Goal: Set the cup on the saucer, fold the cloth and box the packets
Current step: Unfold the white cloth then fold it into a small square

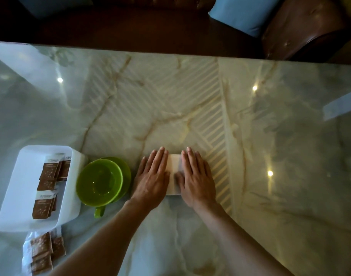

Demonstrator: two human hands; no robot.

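At the lower centre of the frame the cloth (173, 174) lies on the surface (270, 156), with the left hand (152, 180) and right hand (197, 180) flat on it side by side. Left of them the cup (100, 181) sits on the saucer (126, 172). Farther left stands the box (19, 188) with packets (47, 184) in it. More packets, seemingly a loose stack (42, 253), lie at lower left.

Glossy marble surface (190, 100) with tan veining is filling most of the view, reflecting small ceiling lights and a slatted stripe pattern. Beyond its far edge, a dark wooden floor (131, 26) is showing. A brown leather armchair (306, 28) is standing at the far right, with a light blue cushion (240, 14) leaning beside it.
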